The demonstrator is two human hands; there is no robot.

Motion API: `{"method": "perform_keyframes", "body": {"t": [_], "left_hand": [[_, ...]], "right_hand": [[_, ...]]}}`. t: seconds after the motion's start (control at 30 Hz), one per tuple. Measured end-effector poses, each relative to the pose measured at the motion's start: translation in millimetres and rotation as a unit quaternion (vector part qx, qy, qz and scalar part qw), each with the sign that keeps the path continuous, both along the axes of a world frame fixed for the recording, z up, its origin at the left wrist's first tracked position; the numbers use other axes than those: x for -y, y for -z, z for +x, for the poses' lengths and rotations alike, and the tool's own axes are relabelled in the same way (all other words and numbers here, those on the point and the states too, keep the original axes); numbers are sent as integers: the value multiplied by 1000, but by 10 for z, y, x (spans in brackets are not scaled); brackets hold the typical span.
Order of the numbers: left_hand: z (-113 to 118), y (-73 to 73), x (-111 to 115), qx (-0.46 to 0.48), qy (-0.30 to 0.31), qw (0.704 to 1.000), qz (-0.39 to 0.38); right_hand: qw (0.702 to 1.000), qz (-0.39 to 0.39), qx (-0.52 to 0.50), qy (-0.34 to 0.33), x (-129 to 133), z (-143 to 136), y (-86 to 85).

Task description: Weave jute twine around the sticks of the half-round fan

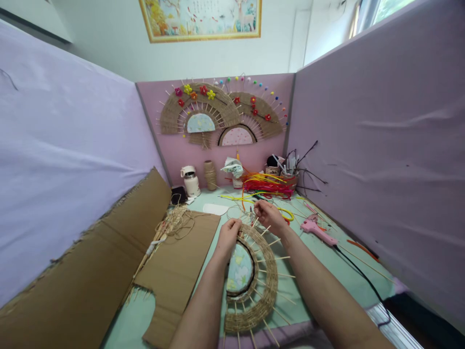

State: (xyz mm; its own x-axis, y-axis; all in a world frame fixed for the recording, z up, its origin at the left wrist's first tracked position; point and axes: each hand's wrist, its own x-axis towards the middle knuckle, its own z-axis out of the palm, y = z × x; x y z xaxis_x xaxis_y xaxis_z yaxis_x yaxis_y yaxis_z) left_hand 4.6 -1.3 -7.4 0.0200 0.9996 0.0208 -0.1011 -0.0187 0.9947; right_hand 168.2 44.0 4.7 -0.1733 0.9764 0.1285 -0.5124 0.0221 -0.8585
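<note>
Head view: your left fingers (236, 225) clamp the fan (271, 271); your right fingers (258, 205) are together, contents unclear. Cardboard (185, 261) lies left, a glue gun (319, 231) right, bright strands (267, 185) beyond.

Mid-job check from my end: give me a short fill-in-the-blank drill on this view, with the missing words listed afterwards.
1. The left hand grips the far end of the woven fan, whose curved side faces ____ in the picture.
2. The flat cardboard sheet lies to the ____ of the woven fan.
3. The glue gun on the table has a body coloured ____.

Missing words: right; left; pink.
</note>
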Motion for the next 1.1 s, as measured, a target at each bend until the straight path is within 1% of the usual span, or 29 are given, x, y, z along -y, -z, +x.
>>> {"method": "perform_keyframes", "body": {"t": [0.23, 0.4, 0.5, 0.57, 0.63, 0.73, 0.8, 0.87, 0.97, 1.03, 1.1], "left_hand": [[24, -26, 34, 14, 14, 1000, -13], [10, -52, 31, 37, -7, 999, -9], [-1, -56, 23, 53, -22, 998, -6], [-9, -51, 12, 64, -36, 997, -5], [-19, -46, 0, 78, -54, 995, -3], [-32, -54, -10, 102, -84, 991, 2], [-32, -74, -3, 116, -94, 989, 8], [-26, -101, 15, 149, -83, 985, -12], [-23, -135, 40, 217, -31, 973, -78], [-33, -141, 43, 224, 15, 969, -101], [-51, -137, 37, 208, 49, 972, -98]], "right_hand": [[1000, -1, -14, 4, 0, -1, -7], [1000, -4, -5, 7, -15, -17, -5], [1000, -19, 13, 0, -17, -42, -1], [999, -40, 29, -21, -6, -59, 6], [995, -63, 51, -56, 14, -72, 18], [985, -91, 89, -113, 49, -81, 40], [979, -105, 106, -137, 64, -81, 51], [978, -109, 104, -146, 71, -79, 57], [979, -106, 83, -155, 71, -75, 60], [978, -104, 74, -165, 69, -75, 60], [977, -102, 73, -170, 69, -77, 60]]}}
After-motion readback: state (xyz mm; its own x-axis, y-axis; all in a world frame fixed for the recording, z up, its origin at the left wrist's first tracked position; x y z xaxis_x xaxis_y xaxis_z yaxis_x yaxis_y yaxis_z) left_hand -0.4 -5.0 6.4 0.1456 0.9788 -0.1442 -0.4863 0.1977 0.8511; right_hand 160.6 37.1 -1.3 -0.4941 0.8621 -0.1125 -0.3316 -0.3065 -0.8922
